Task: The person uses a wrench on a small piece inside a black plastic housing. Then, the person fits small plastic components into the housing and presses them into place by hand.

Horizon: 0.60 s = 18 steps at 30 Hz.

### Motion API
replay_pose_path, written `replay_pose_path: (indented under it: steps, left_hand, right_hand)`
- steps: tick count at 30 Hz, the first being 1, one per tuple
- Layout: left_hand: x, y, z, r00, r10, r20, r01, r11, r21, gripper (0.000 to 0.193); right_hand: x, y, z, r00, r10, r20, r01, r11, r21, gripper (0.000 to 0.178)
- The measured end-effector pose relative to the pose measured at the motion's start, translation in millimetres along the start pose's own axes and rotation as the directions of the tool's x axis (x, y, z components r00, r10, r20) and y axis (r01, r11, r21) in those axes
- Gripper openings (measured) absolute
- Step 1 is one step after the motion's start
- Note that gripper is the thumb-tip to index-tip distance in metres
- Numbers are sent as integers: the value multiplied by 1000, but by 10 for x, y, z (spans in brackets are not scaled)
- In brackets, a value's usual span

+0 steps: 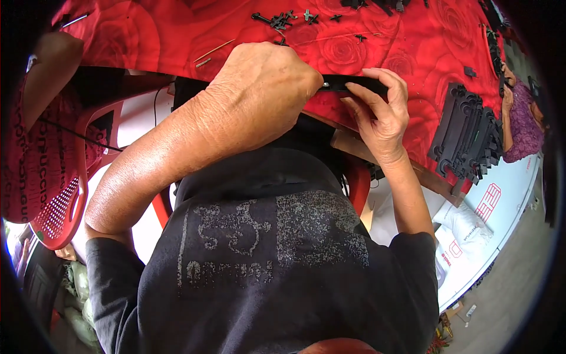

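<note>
Your left hand [259, 94] is balled into a fist at the near edge of the table, knuckles up, its fingers curled under and clamped on one end of a flat black strip [348, 84]; a small pale fitting shows right where the fist meets the strip, though the view is too tight for you to tell whether it is a screw, a clip or a tool tip. Your right hand [380, 115] steadies the other end, thumb below and fingers laid along the top edge, pinching the strip so that it lies level just above the red rose-patterned tablecloth [413, 53]. The step in hand looks like fitting or fastening something at the strip's left end, and the next move probably calls for firm, even pressure from the fist while your right hand keeps the piece from twisting. Both forearms rise from the lower edge, the left bent sharply at the elbow. Farther out, a stack of black moulded parts [466, 133] stands at your right, small black pieces [280, 20] lie scattered beyond, and a red plastic chair [71, 194] sits at your left.
</note>
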<state>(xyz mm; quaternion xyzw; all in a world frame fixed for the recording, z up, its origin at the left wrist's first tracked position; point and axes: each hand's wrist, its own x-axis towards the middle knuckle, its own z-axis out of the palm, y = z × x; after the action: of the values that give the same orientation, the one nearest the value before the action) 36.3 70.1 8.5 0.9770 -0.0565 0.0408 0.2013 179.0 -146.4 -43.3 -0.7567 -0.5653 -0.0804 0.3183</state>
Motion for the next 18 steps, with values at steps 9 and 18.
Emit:
replay_pose_path:
  steps: [9, 18]
  left_hand:
    - [86, 10, -22, 996, 31, 87, -36, 998, 55, 17]
    - [100, 6, -35, 998, 35, 58, -35, 999, 1, 21]
  right_hand:
    - [-80, 80, 74, 999, 36, 11, -36, 999, 22, 28]
    - [-109, 92, 99, 998, 60, 1, -60, 997, 45, 25]
